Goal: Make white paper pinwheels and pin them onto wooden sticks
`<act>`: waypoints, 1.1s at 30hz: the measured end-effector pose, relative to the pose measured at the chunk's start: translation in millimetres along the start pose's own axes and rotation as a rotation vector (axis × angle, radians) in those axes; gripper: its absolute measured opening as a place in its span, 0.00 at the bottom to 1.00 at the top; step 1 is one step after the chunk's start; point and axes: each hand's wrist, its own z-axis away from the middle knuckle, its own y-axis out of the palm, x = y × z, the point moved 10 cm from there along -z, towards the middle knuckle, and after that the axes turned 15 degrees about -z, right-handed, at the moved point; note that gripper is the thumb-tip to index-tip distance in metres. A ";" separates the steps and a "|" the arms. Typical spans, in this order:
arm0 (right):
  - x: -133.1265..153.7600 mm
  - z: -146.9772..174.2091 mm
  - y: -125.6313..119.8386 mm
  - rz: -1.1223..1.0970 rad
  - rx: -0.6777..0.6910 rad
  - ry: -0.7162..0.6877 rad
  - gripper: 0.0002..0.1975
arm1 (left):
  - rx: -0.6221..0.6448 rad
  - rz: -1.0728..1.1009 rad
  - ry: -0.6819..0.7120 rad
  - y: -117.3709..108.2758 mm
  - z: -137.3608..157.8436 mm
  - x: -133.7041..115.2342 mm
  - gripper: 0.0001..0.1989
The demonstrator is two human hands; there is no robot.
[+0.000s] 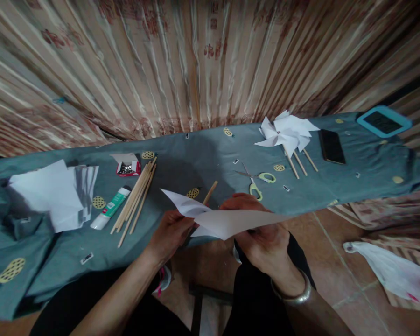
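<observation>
A white paper pinwheel (231,221) is held up between my two hands over the table's near edge. My left hand (175,228) is closed at its left side, fingertips partly hidden by the paper. My right hand (262,242) grips it from the right, with some fingers behind a blade. One wooden stick (210,192) shows beyond the paper; whether it is joined to the pinwheel is hidden. Scissors (254,178) with light green handles lie open just past my right hand. To the left lie a bundle of wooden sticks (136,198) and a glue tube (110,208).
A red box of metal pins (128,167) stands with its lid up near white paper sheets (49,191). Several paper pinwheels on sticks (287,133) lie at the back right, beside a black phone (332,146) and a blue-framed device (384,122). A curtain (196,70) hangs behind.
</observation>
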 end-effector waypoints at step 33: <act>1.9 11.8 4.7 -0.171 -0.018 0.111 0.11 | -0.005 0.024 -0.070 -4.7 6.4 -5.4 0.14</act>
